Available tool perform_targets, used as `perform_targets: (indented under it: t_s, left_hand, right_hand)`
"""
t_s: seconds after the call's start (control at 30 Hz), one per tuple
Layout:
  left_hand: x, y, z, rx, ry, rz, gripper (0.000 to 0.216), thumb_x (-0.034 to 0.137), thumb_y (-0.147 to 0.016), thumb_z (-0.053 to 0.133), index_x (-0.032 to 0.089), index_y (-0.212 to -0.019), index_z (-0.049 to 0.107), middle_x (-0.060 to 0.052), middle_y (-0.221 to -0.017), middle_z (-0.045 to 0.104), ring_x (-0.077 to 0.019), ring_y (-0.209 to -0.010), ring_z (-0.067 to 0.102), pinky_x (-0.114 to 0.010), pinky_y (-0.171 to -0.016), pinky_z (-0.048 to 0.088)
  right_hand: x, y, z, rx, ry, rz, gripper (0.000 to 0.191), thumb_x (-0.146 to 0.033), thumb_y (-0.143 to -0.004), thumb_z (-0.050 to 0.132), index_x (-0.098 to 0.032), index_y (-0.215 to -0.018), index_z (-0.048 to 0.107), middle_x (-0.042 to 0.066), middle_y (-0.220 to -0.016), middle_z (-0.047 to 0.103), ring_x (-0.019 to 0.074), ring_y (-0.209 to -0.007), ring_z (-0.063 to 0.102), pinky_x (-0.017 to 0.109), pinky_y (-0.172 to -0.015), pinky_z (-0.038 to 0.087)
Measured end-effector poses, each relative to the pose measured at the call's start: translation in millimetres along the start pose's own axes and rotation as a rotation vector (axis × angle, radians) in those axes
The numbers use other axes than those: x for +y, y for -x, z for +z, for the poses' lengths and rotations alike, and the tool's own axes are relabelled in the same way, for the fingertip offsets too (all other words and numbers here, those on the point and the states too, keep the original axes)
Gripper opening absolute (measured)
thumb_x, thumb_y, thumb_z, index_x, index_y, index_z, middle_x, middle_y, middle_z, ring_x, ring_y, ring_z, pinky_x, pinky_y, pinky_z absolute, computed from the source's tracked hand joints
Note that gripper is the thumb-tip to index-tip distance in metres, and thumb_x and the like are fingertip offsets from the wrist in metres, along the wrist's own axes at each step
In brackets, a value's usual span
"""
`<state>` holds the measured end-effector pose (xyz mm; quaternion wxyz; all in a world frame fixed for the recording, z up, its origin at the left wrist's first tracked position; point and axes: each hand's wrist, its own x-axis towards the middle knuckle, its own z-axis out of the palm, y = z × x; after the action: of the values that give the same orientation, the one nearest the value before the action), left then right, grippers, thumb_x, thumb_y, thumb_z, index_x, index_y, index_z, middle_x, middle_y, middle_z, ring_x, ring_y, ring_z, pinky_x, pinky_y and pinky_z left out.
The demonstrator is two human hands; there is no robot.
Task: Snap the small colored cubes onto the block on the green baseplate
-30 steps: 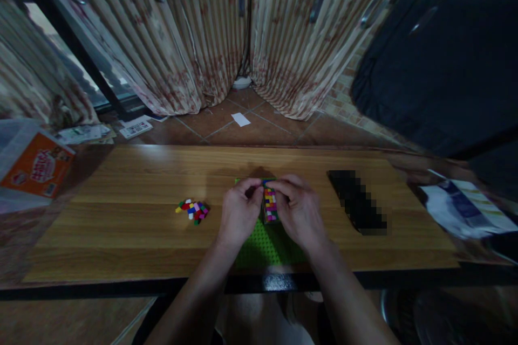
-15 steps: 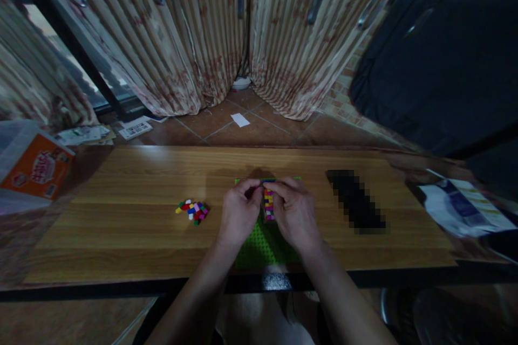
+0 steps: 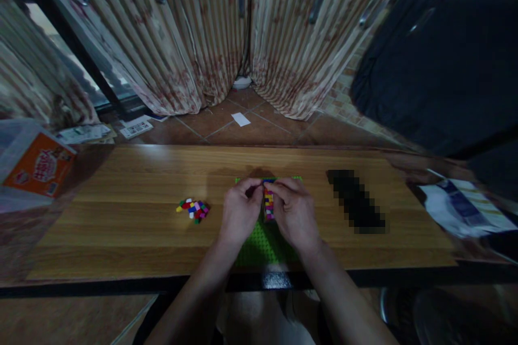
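Note:
A green studded baseplate lies near the front edge of the wooden table. On it stands a block of stacked toy bricks in yellow, red, pink, purple and blue. My left hand is at the block's left side, thumb and forefinger pinched at its far end. From the right, my right hand reaches over the same far end, with bent fingers at the bricks. Whatever sits between the fingertips is too small and hidden to make out. To the left lies a loose pile of coloured bricks.
A dark pixelated object lies on the table at the right. Beyond the left end stands a clear bin with an orange label. A white and yellow package is past the right end. Curtains hang behind.

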<state>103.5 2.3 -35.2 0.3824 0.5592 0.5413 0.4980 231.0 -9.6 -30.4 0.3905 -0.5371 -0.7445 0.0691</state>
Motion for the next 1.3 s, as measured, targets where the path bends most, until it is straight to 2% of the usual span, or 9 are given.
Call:
perform_targets:
  t_s: [0.23, 0.33, 0.47, 0.57, 0.83, 1.03, 1.3]
  left_hand:
    - [1.0, -1.2, -2.9, -0.010, 0.023, -0.054, 0.016, 0.017, -0.081, 0.061, 0.017, -0.090, 0.075, -0.004, -0.089, 0.077, -0.0177, -0.082, 0.070, -0.029, -0.079, 0.053]
    - [0.3, -3.6, -8.3, -0.022, 0.081, -0.090, 0.017, 0.020, -0.080, 0.063, 0.017, -0.093, 0.075, -0.005, -0.090, 0.077, -0.0182, -0.083, 0.071, -0.030, -0.080, 0.054]
    - [-0.1, -6.5, -14.5, -0.036, 0.201, -0.124, 0.021, 0.021, -0.080, 0.063, 0.017, -0.098, 0.074, -0.005, -0.094, 0.076, -0.0176, -0.083, 0.071, -0.031, -0.081, 0.055]
    - [3.5, -6.0, -15.6, -0.041, 0.253, -0.079, 0.022, 0.021, -0.079, 0.065, 0.017, -0.098, 0.073, -0.006, -0.098, 0.075, -0.0167, -0.085, 0.070, -0.032, -0.085, 0.055]
    - [13.5, -1.5, -15.4, -0.088, 0.301, 0.068, 0.031, 0.015, -0.079, 0.066, 0.020, -0.109, 0.069, -0.002, -0.092, 0.073, -0.0139, -0.088, 0.068, -0.028, -0.086, 0.055]
    - [11.2, 0.2, -12.0, -0.032, 0.311, 0.094, 0.030, 0.017, -0.079, 0.069, 0.019, -0.108, 0.068, -0.002, -0.092, 0.074, -0.0136, -0.086, 0.069, -0.028, -0.085, 0.056]
    - [12.3, 2.9, -3.1, 0.054, 0.305, 0.039, 0.027, 0.020, -0.076, 0.071, 0.017, -0.103, 0.070, -0.003, -0.088, 0.076, -0.0137, -0.080, 0.071, -0.027, -0.081, 0.056]
  right_hand:
    - [-0.8, -2.5, -1.3, 0.003, -0.067, 0.019, 0.035, -0.009, -0.092, 0.044, -0.020, -0.094, 0.077, 0.008, -0.089, 0.071, 0.0229, -0.086, 0.063, 0.039, -0.082, 0.051]
    - [-0.6, -2.6, -4.2, 0.030, -0.167, 0.053, 0.032, -0.009, -0.091, 0.046, -0.019, -0.097, 0.076, 0.008, -0.090, 0.073, 0.0211, -0.086, 0.065, 0.037, -0.080, 0.052]
    - [-0.6, -3.5, -6.7, 0.107, -0.315, 0.181, 0.026, -0.015, -0.091, 0.052, -0.020, -0.105, 0.073, 0.007, -0.095, 0.075, 0.0194, -0.088, 0.068, 0.035, -0.081, 0.053]
    - [-2.8, -5.9, -9.5, 0.116, -0.349, 0.253, 0.022, -0.022, -0.092, 0.054, -0.021, -0.103, 0.073, 0.007, -0.098, 0.075, 0.0201, -0.090, 0.069, 0.036, -0.082, 0.054]
    - [-13.9, -12.1, -19.2, 0.004, -0.356, 0.149, 0.019, -0.029, -0.093, 0.058, -0.022, -0.105, 0.071, 0.006, -0.099, 0.073, 0.0205, -0.095, 0.067, 0.036, -0.084, 0.052]
    - [-13.8, -10.3, -16.3, 0.035, -0.349, 0.114, 0.016, -0.024, -0.094, 0.057, -0.023, -0.096, 0.073, 0.004, -0.090, 0.072, 0.0189, -0.087, 0.066, 0.034, -0.079, 0.051]
    - [-14.7, -6.9, -13.0, 0.111, -0.140, 0.044, 0.019, -0.023, -0.094, 0.055, -0.021, -0.095, 0.073, 0.006, -0.090, 0.072, 0.0207, -0.087, 0.065, 0.035, -0.080, 0.051]
